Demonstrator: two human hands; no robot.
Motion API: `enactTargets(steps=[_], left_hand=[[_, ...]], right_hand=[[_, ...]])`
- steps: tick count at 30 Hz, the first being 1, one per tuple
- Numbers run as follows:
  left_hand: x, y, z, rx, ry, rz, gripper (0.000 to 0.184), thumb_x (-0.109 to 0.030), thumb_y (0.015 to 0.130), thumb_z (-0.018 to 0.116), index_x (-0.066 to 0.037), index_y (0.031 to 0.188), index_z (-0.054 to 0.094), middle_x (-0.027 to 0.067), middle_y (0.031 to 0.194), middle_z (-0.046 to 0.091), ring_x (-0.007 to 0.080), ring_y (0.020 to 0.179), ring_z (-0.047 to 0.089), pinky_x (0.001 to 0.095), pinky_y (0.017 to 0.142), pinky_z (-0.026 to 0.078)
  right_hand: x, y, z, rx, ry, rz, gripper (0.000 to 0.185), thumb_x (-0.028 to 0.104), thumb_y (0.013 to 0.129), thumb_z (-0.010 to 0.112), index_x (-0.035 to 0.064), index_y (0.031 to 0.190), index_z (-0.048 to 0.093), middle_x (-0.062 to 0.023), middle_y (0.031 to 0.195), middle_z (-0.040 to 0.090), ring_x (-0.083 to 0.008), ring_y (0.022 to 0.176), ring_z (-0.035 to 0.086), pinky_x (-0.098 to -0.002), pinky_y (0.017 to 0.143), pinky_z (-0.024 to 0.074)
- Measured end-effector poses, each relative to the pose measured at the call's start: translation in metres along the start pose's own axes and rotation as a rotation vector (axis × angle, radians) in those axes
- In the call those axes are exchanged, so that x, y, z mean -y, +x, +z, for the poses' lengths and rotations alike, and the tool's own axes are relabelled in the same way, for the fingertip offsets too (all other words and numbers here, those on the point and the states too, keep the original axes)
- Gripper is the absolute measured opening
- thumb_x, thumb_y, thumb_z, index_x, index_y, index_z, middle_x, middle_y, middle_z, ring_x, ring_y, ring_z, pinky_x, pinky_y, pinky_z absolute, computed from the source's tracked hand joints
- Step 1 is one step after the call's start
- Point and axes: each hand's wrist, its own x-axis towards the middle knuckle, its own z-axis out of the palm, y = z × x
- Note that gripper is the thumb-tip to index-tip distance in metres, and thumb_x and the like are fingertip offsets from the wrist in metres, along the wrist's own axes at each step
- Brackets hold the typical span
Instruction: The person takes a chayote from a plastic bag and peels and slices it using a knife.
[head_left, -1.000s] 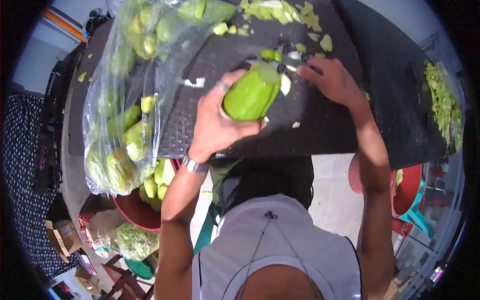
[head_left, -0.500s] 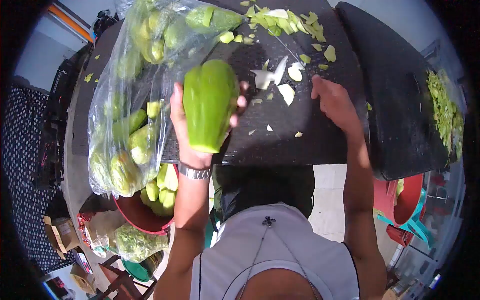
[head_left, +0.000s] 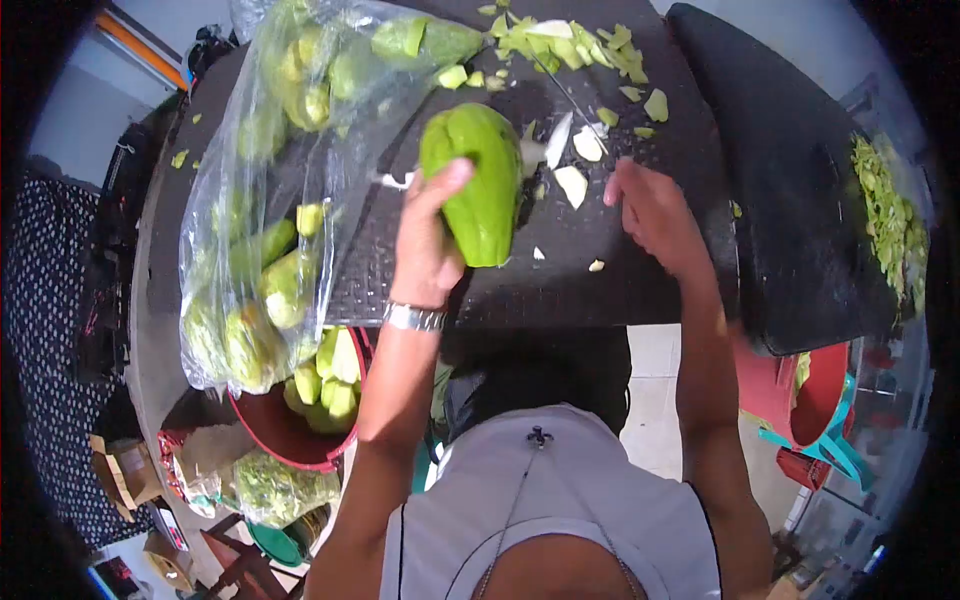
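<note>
Held a large, smooth green fruit (head_left: 485,190) firmly in the left hand (head_left: 425,245), over the middle part of a dark, textured tabletop (head_left: 620,290). Pressed the thumb across the fruit's left side, with the other fingers hidden behind. Turned its broader end away from the body and its narrower end back toward the table's near edge. Wore a metal band (head_left: 415,316) on the left wrist.

Curled the right hand (head_left: 658,220) above the table to the right of the fruit, well apart from it, near the lower end of a thin, dark, blade-like tool (head_left: 575,104) slanting away toward the far side. Could not tell from this angle the right hand's hold on that tool.

Had pale cut pieces (head_left: 570,186) on the tabletop between the fruit and the right hand, and a heap of green and yellowish trimmings (head_left: 620,50) at the far side. Had a clear plastic bag (head_left: 320,170) of more green fruits on the left, draped over the table's near edge. Had a red bucket (head_left: 285,440) of pale green pieces (head_left: 330,385) below on the left, and another red container (head_left: 775,400) below on the right. Had a black board (head_left: 810,270) on the right, with more green trimmings (head_left: 885,220) along its outer edge. Wore a white sleeveless top (head_left: 560,465) and a chain with a small dark pendant (head_left: 540,438).
</note>
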Motion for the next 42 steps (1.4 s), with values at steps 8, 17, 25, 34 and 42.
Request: enactTargets(steps=[8, 17, 25, 34, 42], left_hand=[[-0.009, -0.014, 0.007, 0.289, -0.059, -0.188, 0.096, 0.002, 0.071, 0.082, 0.000, 0.154, 0.034, 0.0215, 0.138, 0.057, 0.0354, 0.123, 0.064, 0.0467, 0.101, 0.057], [0.009, -0.015, 0.003, 0.103, 0.405, -0.068, 0.098, 0.006, 0.066, 0.081, -0.005, 0.152, 0.036, 0.0156, 0.132, 0.059, 0.0248, 0.110, 0.067, 0.0371, 0.085, 0.061], [0.020, -0.018, 0.011, 0.138, 0.556, 0.134, 0.115, 0.010, 0.056, 0.083, -0.010, 0.156, 0.031, 0.0092, 0.139, 0.052, 0.0226, 0.124, 0.057, 0.0392, 0.100, 0.053], [0.012, -0.021, 0.005, 0.069, 0.486, 0.040, 0.118, 0.011, 0.052, 0.084, -0.010, 0.155, 0.032, 0.0065, 0.141, 0.049, 0.0220, 0.129, 0.053, 0.0405, 0.107, 0.049], [0.020, -0.031, 0.010, 0.101, 0.659, 0.197, 0.118, 0.010, 0.052, 0.083, -0.011, 0.156, 0.032, 0.0071, 0.144, 0.049, 0.0228, 0.133, 0.051, 0.0404, 0.111, 0.046]], right_hand=[[0.024, -0.015, 0.004, -0.080, -0.183, -0.196, 0.049, 0.049, 0.100, 0.066, -0.0001, 0.102, 0.069, -0.0065, 0.065, 0.054, -0.0114, 0.063, 0.050, -0.0329, 0.059, 0.0418], [0.039, -0.031, 0.023, -0.043, -0.390, -0.430, 0.048, 0.047, 0.085, 0.081, 0.0031, 0.091, 0.061, -0.0079, 0.064, 0.061, -0.0176, 0.056, 0.063, -0.0345, 0.056, 0.0488], [0.037, -0.013, 0.025, 0.046, -0.602, -0.657, 0.065, 0.067, 0.077, 0.080, 0.0071, 0.084, 0.056, -0.0076, 0.063, 0.065, -0.0314, 0.060, 0.071, -0.0427, 0.057, 0.0562], [0.007, 0.018, -0.005, 0.119, -0.504, -0.519, 0.063, 0.067, 0.080, 0.077, 0.0065, 0.082, 0.058, -0.0065, 0.064, 0.065, -0.0304, 0.062, 0.071, -0.0402, 0.060, 0.0549], [0.021, 0.023, 0.000, 0.159, -0.585, -0.527, 0.060, 0.066, 0.081, 0.077, 0.0076, 0.086, 0.064, -0.0119, 0.066, 0.064, -0.0341, 0.066, 0.070, -0.0441, 0.063, 0.0545]])
